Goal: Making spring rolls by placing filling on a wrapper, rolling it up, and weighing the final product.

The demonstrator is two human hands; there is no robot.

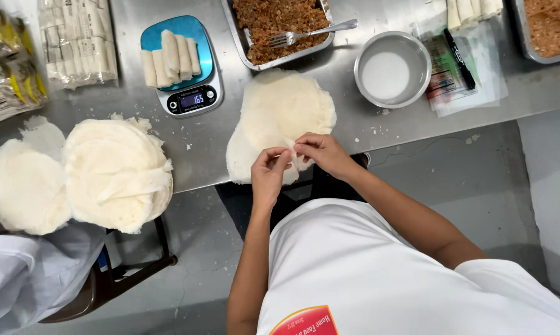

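wrapper stack (280, 118): pale round sheets, centre of frame, on steel table (354, 130); near edge hangs over table lip toward the body
left hand (268, 174): lower centre; thumb + forefinger pinching near rim of the stack
right hand (323, 154): just beside left, a bit higher in frame; fingertips also pinched on same rim; tips of both hands almost touching
key relation: stack lies straight up-frame from both hands; grip point at its lower edge, between the 2 hands; neither clearly nearer; roughly round w/ a slight diagonal stretch, lower left to upper right
filling tray (280, 28): top centre, beyond stack, fork (317, 32) lying in it
metal bowl (391, 71): upper right, white liquid inside
scale (183, 62): upper left, rolled pieces on top
spare wrapper piles (115, 174): left side, well apart from hands
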